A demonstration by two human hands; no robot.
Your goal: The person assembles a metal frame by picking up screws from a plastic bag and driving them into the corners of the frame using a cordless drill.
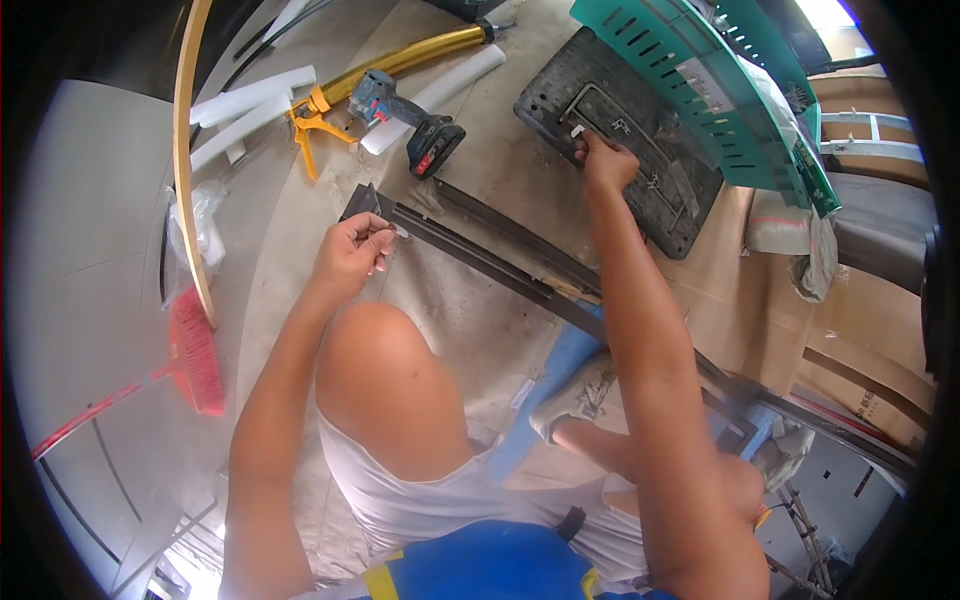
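My right grip [605, 160] pinched a small white piece [577, 131], which slackening could've dropped; whether my left grip [360, 246] held anything, I couldn't tell.

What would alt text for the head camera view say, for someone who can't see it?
A person's right hand holds a small white piece over a black board, while the left hand is at the end of a long dark bar. Around them are a cordless power tool, a teal crate and a red broom.
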